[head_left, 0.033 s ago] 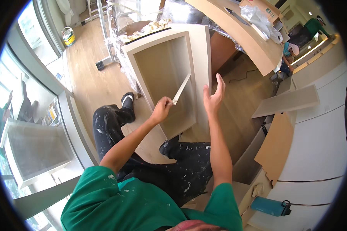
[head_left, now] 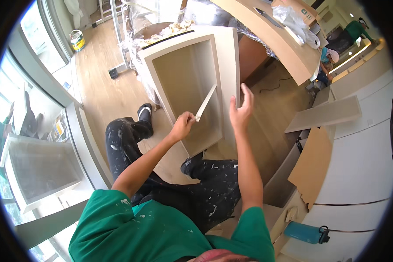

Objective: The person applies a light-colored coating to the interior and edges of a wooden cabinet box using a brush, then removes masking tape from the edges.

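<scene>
In front of me stands a cream cabinet box (head_left: 227,65) with a recessed front panel framed by a raised border. My left hand (head_left: 182,125) is closed in a pinch on the lower end of a narrow pale strip (head_left: 206,102). The strip slants up and to the right across the recess; whether it is tape or another material I cannot tell. Beside the box's right edge, my right hand (head_left: 241,108) is raised with fingers pointing upward and thumb apart, holding nothing. Whether it touches the edge is unclear.
Pale crumpled scraps (head_left: 179,29) lie behind the box, near clear plastic sheeting. A long tan board (head_left: 288,48) carries a plastic bag (head_left: 292,22). To the right are a loose panel (head_left: 325,114), torn cardboard (head_left: 310,163) and a blue bottle (head_left: 303,233). Other people work at far right.
My right hand's fingers have bent slightly to the left. The left hand and the strip look the same.
</scene>
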Tool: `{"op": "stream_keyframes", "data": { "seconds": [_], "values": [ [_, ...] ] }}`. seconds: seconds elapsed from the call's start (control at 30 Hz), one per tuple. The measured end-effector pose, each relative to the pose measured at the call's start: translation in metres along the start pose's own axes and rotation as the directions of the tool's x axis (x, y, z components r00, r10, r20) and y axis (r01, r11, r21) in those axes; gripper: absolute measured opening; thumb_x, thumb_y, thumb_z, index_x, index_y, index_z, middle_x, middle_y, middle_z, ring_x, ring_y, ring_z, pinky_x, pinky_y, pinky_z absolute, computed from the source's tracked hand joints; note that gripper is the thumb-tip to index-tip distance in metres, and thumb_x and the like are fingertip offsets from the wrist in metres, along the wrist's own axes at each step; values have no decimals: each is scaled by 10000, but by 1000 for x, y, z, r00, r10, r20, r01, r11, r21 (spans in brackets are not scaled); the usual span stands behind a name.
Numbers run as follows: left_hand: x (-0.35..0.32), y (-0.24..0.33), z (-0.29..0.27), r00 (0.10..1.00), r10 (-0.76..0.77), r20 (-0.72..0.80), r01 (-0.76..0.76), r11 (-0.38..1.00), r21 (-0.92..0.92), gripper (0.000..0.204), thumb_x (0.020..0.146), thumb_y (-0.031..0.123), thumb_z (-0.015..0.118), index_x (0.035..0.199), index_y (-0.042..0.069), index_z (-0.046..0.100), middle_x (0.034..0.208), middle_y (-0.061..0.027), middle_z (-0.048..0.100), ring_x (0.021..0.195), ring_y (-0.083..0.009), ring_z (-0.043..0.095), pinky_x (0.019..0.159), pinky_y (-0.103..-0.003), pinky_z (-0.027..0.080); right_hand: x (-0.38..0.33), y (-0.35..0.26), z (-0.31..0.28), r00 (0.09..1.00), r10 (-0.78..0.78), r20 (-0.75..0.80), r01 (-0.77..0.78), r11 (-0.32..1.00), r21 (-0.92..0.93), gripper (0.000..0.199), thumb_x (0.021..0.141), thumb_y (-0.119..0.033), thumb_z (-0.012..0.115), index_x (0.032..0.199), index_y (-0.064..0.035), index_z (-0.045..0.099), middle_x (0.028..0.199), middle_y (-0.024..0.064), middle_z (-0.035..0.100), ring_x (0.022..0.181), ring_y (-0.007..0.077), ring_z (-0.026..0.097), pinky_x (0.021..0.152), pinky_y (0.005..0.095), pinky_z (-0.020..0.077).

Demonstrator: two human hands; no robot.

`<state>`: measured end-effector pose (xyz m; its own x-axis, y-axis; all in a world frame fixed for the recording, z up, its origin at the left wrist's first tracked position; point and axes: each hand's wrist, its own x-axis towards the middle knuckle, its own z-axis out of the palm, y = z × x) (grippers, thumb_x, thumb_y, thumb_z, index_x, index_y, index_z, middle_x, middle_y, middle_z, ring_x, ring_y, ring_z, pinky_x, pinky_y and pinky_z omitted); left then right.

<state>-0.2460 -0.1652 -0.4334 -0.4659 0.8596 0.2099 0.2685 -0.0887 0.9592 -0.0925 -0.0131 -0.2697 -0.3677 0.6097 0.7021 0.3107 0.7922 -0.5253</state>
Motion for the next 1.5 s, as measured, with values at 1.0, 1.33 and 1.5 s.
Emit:
{"op": "stream_keyframes", "data": {
  "seconds": [1.0, 1.33, 1.5],
  "values": [
    [-110, 55, -22, 983, -105, 152, 122, 987, -107, 415, 943, -7, 645, 1340, 50, 542, 993, -74, 648, 889, -162, 634, 767, -301, 529, -250, -50, -4, 536, 360, 764, -243, 932, -268, 177, 862, -103, 623, 814, 50, 697, 816, 273, 681, 801, 454, 686, 759, 519, 554],
    [-125, 24, -11, 958, -58, 282, 115, 975, -190, 295, 981, 38, 587, 1273, 6, 573, 1085, -107, 644, 942, -221, 647, 850, -342, 521, -237, -152, -42, 476, 342, 810, -581, 814, -2, 198, 937, -153, 633, 917, 43, 661, 800, 233, 668, 755, 388, 678, 700, 439, 537],
    [-120, 91, -16, 709, -234, 665, 659, 555, -507, 432, 1096, 381, 418, 1263, 27, 601, 1196, -55, 629, 990, -164, 585, 889, -325, 498, -168, -176, -79, 739, 341, 581, -482, 870, 102, 231, 964, -179, 666, 1086, 17, 662, 947, 198, 703, 807, 317, 718, 708, 380, 552]
  ]
}}
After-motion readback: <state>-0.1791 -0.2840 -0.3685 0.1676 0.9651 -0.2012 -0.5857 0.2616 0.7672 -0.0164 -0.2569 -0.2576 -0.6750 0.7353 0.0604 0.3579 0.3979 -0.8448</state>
